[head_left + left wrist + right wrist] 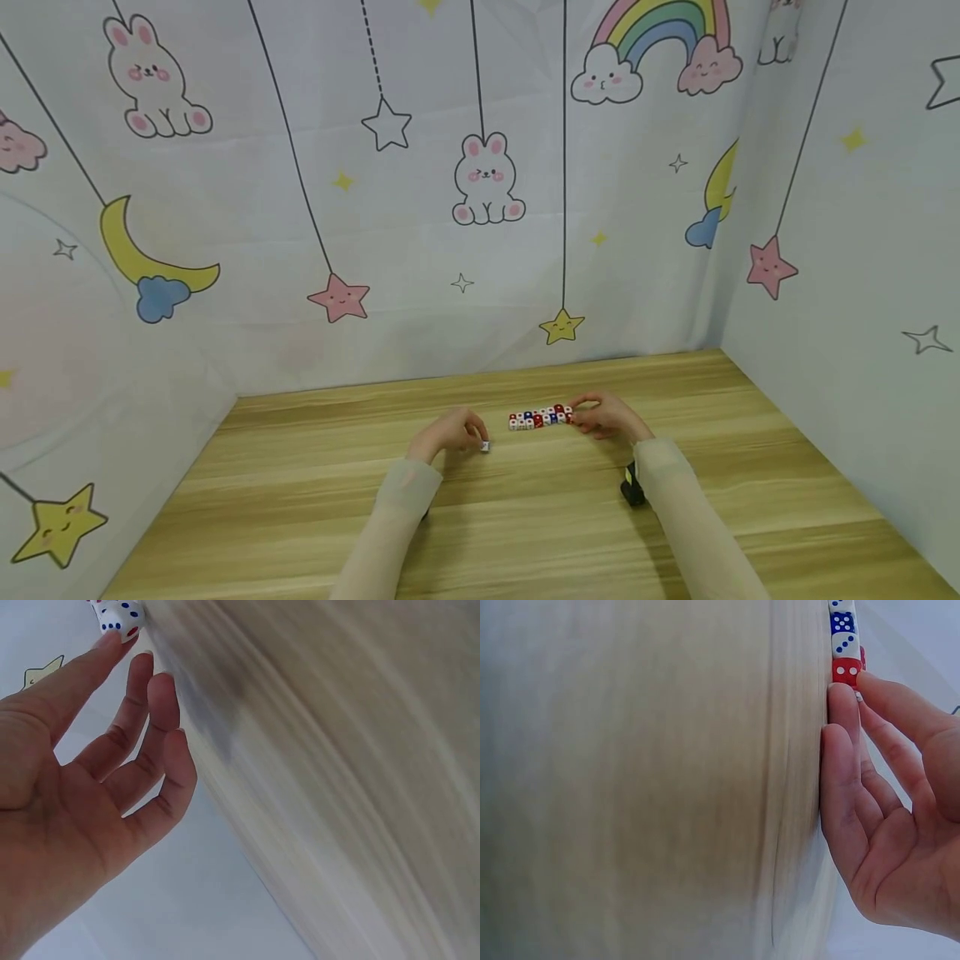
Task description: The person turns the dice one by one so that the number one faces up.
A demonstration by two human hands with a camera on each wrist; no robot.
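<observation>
Two rows of small red, white and blue dice stand side by side on the wooden table. At their right end is my right hand. In the right wrist view its fingertips touch the red die that ends the near row, fingers extended rather than curled round it. To the left of the rows and closer to me, my left hand holds a single white die at its fingertips. The left wrist view shows the thumb against this white die; the index finger is mostly hidden, the other fingers loosely bent.
A wood-grain table spreads around the hands. White cloth walls printed with rabbits, stars and moons rise behind it and at both sides. A black wrist device hangs below the right sleeve.
</observation>
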